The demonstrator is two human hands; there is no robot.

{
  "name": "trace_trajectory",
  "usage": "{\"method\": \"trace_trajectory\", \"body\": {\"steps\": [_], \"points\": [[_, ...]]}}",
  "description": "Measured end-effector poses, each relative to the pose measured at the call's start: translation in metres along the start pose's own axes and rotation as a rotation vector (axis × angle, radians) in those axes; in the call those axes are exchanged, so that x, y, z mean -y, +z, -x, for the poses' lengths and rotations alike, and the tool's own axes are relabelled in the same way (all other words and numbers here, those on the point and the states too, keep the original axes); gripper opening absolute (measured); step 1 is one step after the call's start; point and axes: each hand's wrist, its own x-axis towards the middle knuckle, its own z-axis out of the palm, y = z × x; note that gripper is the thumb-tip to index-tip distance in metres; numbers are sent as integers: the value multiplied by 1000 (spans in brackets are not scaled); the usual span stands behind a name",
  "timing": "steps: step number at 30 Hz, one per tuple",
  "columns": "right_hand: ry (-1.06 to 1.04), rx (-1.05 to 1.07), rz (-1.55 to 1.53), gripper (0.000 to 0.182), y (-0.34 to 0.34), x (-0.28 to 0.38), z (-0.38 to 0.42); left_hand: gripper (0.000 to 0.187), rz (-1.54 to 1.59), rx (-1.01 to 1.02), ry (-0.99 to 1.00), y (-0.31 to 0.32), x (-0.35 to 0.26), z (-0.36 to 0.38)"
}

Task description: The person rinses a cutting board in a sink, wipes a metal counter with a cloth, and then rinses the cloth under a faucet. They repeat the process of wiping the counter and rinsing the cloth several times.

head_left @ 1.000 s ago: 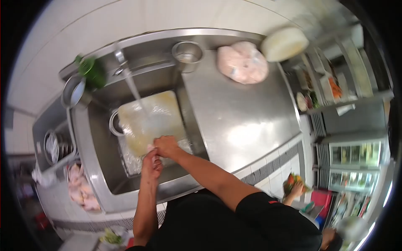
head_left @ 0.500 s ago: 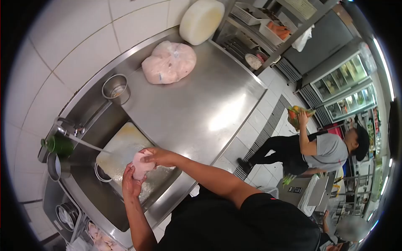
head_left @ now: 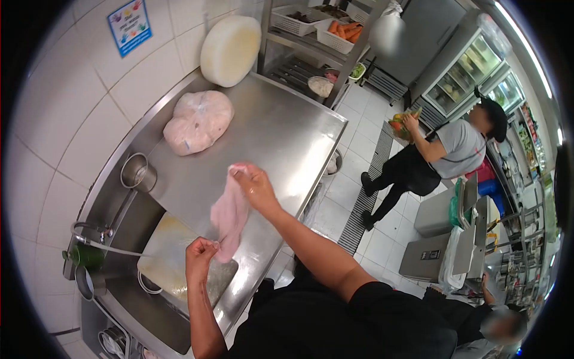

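From my right hand (head_left: 254, 185), closed on its upper end, hangs a long, limp, pale pink piece of raw chicken (head_left: 230, 212). The piece is over the front part of the steel counter. My left hand (head_left: 202, 254) is pinched at its lower left edge; the exact grip is small and partly hidden. Below my hands a stained white cutting board (head_left: 164, 245) lies across the sink (head_left: 131, 293). A thin hose from the tap (head_left: 89, 236) runs toward the board.
A filled plastic bag of pinkish contents (head_left: 200, 122) sits on the steel counter (head_left: 275, 119). Behind it a thick round white block (head_left: 232, 51) leans on the wall. A metal pot (head_left: 139, 172) stands by the sink. A co-worker (head_left: 460, 149) holds a bag of vegetables in the aisle.
Both hands have moved apart, the right one up over the counter. The chicken, bunched between both hands before, now hangs stretched out. My view has shifted, and the co-worker stands more upright.
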Motion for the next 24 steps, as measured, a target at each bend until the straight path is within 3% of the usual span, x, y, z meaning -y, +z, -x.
{"method": "trace_trajectory", "body": {"steps": [3,7,8,10,11,12,13,14,16,17,18,20,22,24], "points": [[-169,27,-128,21,-33,55,5,8,-90,-97,47,34,-14,-12],[-275,167,-134,20,-79,24,-33,9,-51,-280,195,134,-59,-38],[-314,240,-75,20,-85,29,-26,9,-57,-273,199,159,-68,-50],[-363,297,-17,20,-114,46,-25,27,-194,-114,239,206,-80,-75],[-258,401,-91,19,-136,55,-27,27,-199,-90,242,206,-71,-95],[-150,496,-163,19,-161,63,-28,37,-401,-10,427,191,-54,-127],[-95,459,-116,19,-186,72,-32,47,-594,75,619,197,-43,-151],[-104,422,-110,19,-209,71,-39,47,-587,112,628,225,-55,-153],[-278,405,-118,18,-249,67,-49,48,-255,39,589,287,-102,-133],[-226,397,4,20,-265,73,-48,41,-124,30,525,321,-108,-127],[-232,381,8,20,-277,77,-44,41,-122,47,528,330,-101,-136],[-204,484,-52,23,-294,91,-38,38,-448,353,335,341,-85,-153],[-243,442,30,27,-316,105,-39,31,-453,373,329,354,-81,-158],[-371,198,203,30,-335,114,-44,20,-341,279,302,375,-101,-153]]}}
